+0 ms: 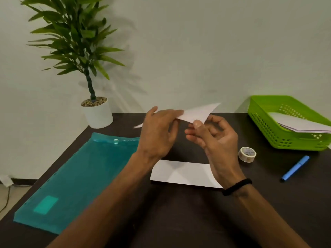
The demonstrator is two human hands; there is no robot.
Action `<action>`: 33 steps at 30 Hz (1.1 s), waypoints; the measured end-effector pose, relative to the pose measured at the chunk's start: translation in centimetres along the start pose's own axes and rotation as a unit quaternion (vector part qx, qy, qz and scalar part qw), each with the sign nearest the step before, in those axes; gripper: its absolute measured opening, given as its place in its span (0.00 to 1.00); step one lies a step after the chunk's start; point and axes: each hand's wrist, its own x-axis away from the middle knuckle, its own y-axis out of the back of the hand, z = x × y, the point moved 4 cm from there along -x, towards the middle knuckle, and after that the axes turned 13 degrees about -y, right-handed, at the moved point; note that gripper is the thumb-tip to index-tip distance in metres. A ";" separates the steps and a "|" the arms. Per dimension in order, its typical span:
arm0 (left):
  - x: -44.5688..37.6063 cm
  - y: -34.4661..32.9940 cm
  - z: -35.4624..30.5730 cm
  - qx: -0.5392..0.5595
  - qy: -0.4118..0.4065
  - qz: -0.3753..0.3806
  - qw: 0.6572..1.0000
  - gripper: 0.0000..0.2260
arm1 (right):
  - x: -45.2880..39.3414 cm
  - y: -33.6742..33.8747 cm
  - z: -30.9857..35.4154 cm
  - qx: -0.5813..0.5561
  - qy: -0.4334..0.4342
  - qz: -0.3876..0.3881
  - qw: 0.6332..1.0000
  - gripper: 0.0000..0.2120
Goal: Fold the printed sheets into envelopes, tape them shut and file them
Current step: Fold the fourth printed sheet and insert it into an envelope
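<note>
- Plant (75, 42) in a white pot (97, 112) stands at the desk's far left corner.
- Folder (75, 178), teal translucent plastic, lies flat at left, long axis running away from the person.
- Left hand (157, 133) pinches the sheet (195, 112), held in the air above the dark desk (268, 203); its long axis runs left to right.
- Right hand (213, 138) pinches the sheet's lower edge with the thumb; both hands are close together.
- Folded envelope (182, 173), matte white, lies beneath the wrists.
- Tape roll (247, 154), blue pen (295, 168) and perforated green basket (268, 129) holding paper lie at right, nearer the right hand.
</note>
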 end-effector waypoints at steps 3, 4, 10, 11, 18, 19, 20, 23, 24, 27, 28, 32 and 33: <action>-2.2 2.6 -0.6 0.010 0.043 -0.072 0.996 0.08 | 0.1 0.8 0.7 0.060 0.062 -0.043 0.995 0.21; -2.9 3.5 -0.7 0.021 0.071 -0.080 0.994 0.08 | 0.0 1.1 0.8 0.072 0.073 -0.063 0.993 0.20; -2.8 6.1 -0.2 0.301 0.335 -0.098 0.888 0.05 | -1.2 2.8 0.8 0.064 0.013 -0.064 0.996 0.19; -1.9 5.7 -0.3 0.337 0.373 -0.088 0.860 0.04 | -1.4 2.9 0.7 0.040 -0.016 -0.037 0.998 0.21; 6.1 -0.1 -2.2 0.439 0.460 0.021 0.771 0.14 | -1.9 4.3 -2.2 0.061 -0.170 0.044 0.983 0.22; 6.5 -0.7 -1.9 0.435 0.456 0.010 0.776 0.17 | -2.0 4.6 -2.7 0.073 -0.179 0.045 0.980 0.22; 6.8 -1.2 -1.4 0.438 0.452 -0.004 0.777 0.19 | -2.1 4.9 -3.2 0.080 -0.184 0.045 0.979 0.23; 6.9 -2.1 0.2 0.443 0.429 -0.031 0.787 0.20 | -2.6 5.9 -4.2 0.093 -0.196 0.048 0.975 0.25; 7.0 -2.3 0.6 0.439 0.418 -0.031 0.795 0.19 | -2.7 6.1 -4.5 0.097 -0.201 0.051 0.973 0.26; 7.7 -2.6 1.3 0.432 0.400 -0.031 0.808 0.17 | -3.0 6.3 -5.1 0.115 -0.211 0.069 0.968 0.27; 7.9 -2.6 1.5 0.431 0.399 -0.034 0.809 0.16 | -3.0 6.3 -5.2 0.119 -0.211 0.073 0.967 0.27; 8.6 -2.8 2.1 0.456 0.405 -0.036 0.792 0.14 | -3.0 6.3 -5.1 0.128 -0.214 0.091 0.964 0.25; 8.6 -2.8 2.1 0.467 0.405 -0.035 0.785 0.14 | -3.1 6.3 -5.1 0.128 -0.216 0.094 0.963 0.25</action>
